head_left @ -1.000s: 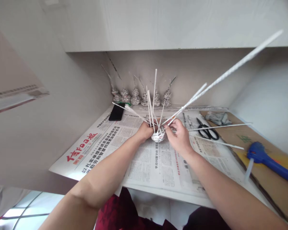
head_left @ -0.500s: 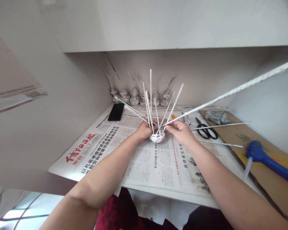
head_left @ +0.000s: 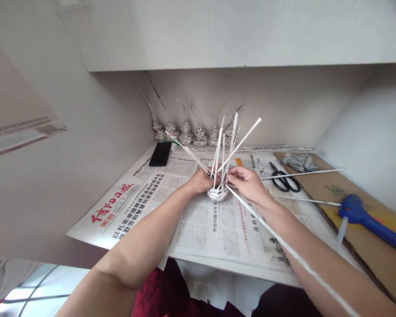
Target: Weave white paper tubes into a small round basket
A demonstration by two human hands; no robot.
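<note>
A small round base woven from rolled paper (head_left: 217, 194) is held above the newspaper (head_left: 198, 233), with several paper rods (head_left: 218, 147) standing up from it. My left hand (head_left: 200, 180) is closed on the left side of this woven base; some of its fingers are hidden behind the rods. On the right side, my right hand (head_left: 244, 179) pinches at the rods near the rim with thumb and forefinger. One long paper strip (head_left: 277, 237) runs from the base down across my right forearm to the lower edge of the view.
Several woven paper gourds (head_left: 185, 133) line the back wall. A black phone (head_left: 160, 154) lies at the left. On the right are scissors (head_left: 285, 180), a crumpled grey wad (head_left: 298, 162), cardboard (head_left: 333, 189) and a blue glue gun (head_left: 366, 218). A shelf panel (head_left: 231, 35) overhangs the table.
The long strip swung from pointing up to the right down across my right forearm. The upright rods now lean more to the right and stand closer together. Both hands stay at the woven base.
</note>
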